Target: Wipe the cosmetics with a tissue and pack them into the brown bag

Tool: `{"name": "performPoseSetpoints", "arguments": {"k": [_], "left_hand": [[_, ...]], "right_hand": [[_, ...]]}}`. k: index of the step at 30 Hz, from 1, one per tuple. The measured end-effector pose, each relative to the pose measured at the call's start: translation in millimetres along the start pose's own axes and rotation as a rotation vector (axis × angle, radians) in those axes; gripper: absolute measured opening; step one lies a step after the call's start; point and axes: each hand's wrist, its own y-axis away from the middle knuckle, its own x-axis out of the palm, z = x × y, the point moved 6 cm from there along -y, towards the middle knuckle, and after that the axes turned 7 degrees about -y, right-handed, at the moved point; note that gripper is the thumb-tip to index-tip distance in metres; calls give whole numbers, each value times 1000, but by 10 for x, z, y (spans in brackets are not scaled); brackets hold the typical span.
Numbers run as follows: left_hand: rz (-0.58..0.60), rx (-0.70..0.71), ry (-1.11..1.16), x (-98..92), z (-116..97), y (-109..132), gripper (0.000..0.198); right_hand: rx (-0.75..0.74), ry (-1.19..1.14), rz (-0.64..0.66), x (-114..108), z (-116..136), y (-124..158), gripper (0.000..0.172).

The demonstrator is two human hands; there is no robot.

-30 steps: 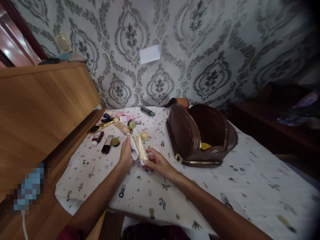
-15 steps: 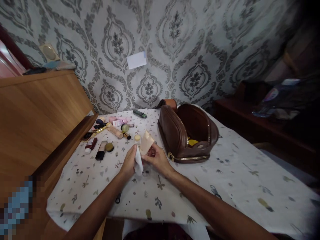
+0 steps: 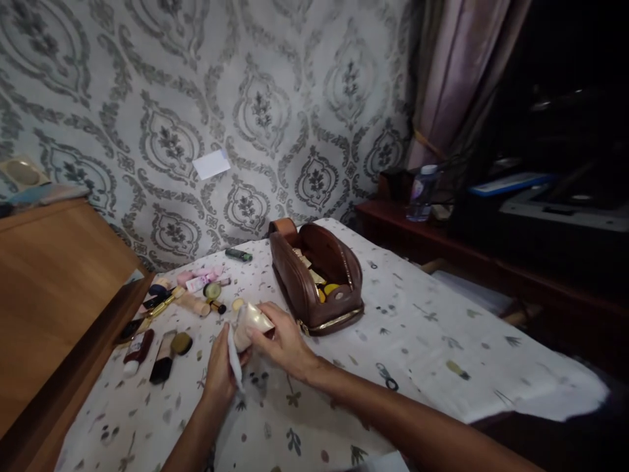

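Left hand (image 3: 220, 367), lower left of centre: holding white cloth (image 3: 235, 360) against pale tube (image 3: 249, 321), fingertips partly hidden. Right hand (image 3: 285, 342): gripping tube, lower end concealed. Brown bag (image 3: 291, 276), below frame's centre: open, contents half hidden by walls. Upper right corner: too dark to make out.

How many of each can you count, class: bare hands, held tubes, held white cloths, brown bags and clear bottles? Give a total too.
Bare hands: 2 (left hand, right hand)
Held tube: 1
Held white cloth: 1
Brown bag: 1
Clear bottle: 1
Total: 6
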Motion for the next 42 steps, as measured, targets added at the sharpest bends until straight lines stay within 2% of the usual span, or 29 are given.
{"name": "performPoseSetpoints", "arguments": {"k": [4,6,7,9,12,14,16,18,20,24,27,32,37,42], "left_hand": [[58,-43,-62,82,-2,-3,33],[91,18,-164,192,-80,3,36],[113,81,-254,273,-146,10,35],[200,265,-518,512,-314,45,27],[370,673,-959,997,-553,187,17],[470,922,-1248,1311,-598,305,37],[496,1099,-1551,1542,-556,378,54],[435,1211,-1799,1673,-500,398,61],[361,1287,-1923,1724,-462,398,59],[330,1389,-1935,1711,-423,397,52],[327,1395,-1914,1690,-414,386,51],[328,1386,-1879,1693,-381,368,51],[317,1387,-1867,1683,-353,344,51],[316,1382,-1852,1682,-350,349,51]], "right_hand": [[-30,-69,85,-201,247,29,15],[-71,-71,73,-420,429,29,20],[-105,-56,21,-583,534,12,24],[-133,28,-96,-954,713,-68,30],[-154,147,-282,-1531,881,-298,29],[-177,297,-302,-1786,922,-512,31],[-139,510,-275,-1922,888,-748,27],[-65,729,-207,-1949,810,-981,22],[2,877,-120,-1898,718,-1195,21],[212,860,45,-1724,416,-1543,24],[335,800,127,-1577,160,-1707,19],[386,753,173,-1368,-94,-1751,51],[455,720,190,-1251,-281,-1685,49],[478,670,172,-1208,-464,-1766,46]]}}
